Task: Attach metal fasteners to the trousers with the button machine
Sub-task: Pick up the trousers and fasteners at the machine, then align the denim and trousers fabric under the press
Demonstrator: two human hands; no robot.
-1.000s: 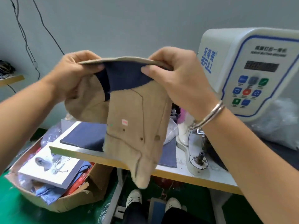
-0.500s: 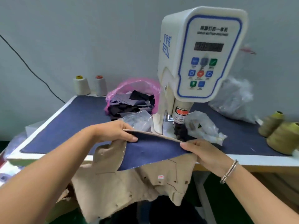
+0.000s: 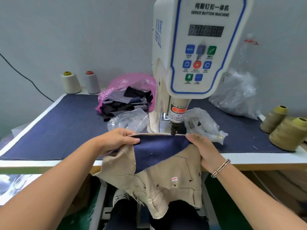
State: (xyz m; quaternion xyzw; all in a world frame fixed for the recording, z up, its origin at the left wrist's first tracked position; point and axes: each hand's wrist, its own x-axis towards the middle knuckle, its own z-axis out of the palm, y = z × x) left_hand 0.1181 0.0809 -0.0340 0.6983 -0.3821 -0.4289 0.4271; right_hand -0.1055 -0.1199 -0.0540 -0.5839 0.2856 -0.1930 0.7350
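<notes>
Beige trousers with a navy lining hang over the table's front edge, their waistband stretched flat under the punch tip of the white button machine. My left hand pinches the waistband at its left end, thumb on top of the navy lining. My right hand grips the waistband's right end, just right of the punch. Several small metal fasteners show on the beige fabric lower down. The die under the cloth is hidden.
The table has a navy cover. A pink bag of dark fabric scraps and clear plastic bags lie beside the machine. Thread cones stand at the back left and the right edge. My feet show below.
The trousers came down from in front of my face to the machine. Both hands have pushed the waistband forward until its edge lies under the punch tip.
</notes>
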